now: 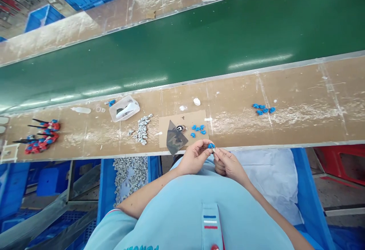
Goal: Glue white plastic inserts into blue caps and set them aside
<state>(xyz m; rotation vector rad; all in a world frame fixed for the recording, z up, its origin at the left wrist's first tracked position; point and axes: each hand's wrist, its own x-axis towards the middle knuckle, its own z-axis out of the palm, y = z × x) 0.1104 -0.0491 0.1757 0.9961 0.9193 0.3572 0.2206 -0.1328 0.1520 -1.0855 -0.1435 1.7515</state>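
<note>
Bare hands meet at the near edge of a long tan workbench point(236, 128), just in front of the wearer's light-blue shirt point(182, 208). Fingers of the left hand point(196, 157) grasp a small blue plastic part point(211, 146); the right hand point(229, 163) has its thumb and finger pinched at the part's lower side, on a tiny pale piece point(213, 150) whose shape is too small to tell.

Just beyond the hands, a cardboard sheet point(164, 128) lies flat, bearing a loose group of blue parts point(197, 128), a dark, pointed plastic scrap point(174, 140) and a small round black-and-white item point(179, 128) (it looks rather like an eye from here). Well off to the right sits a cluster of similar blue parts point(264, 109).

To the left are a heap of small grey parts point(142, 128), a translucent plastic tub point(125, 108) and, farther along, red-and-blue pieces with black rods point(42, 140). Behind the workbench runs a green conveyor belt point(182, 52). Below, one blue crate point(106, 189) holds more grey pieces; another point(310, 196) holds white sheeting point(268, 178).
</note>
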